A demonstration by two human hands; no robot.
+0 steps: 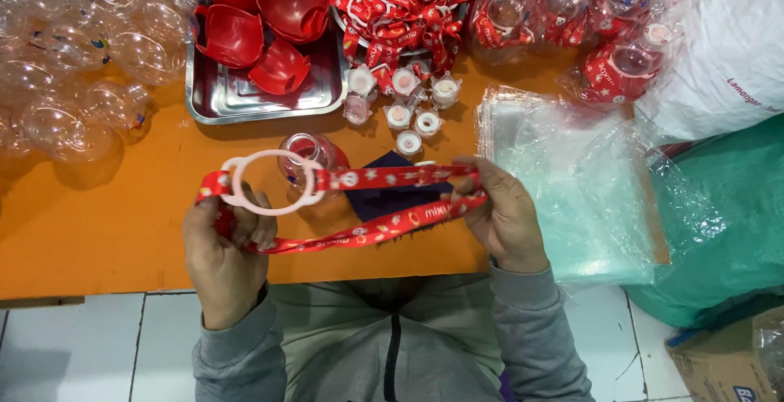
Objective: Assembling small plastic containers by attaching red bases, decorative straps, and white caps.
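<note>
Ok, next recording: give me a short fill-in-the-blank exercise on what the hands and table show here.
1. The strap stretched between the left hand and right hand is ____ in colour.
2. The white ring on the strap sits nearer the ____ hand.
3. The red cups lie in a ____ tray.
4. The tabletop is ____.

Missing words: red; left; metal; orange

One head-worn camera looks steeply down, close over the orange table (pixel 98 239).
</note>
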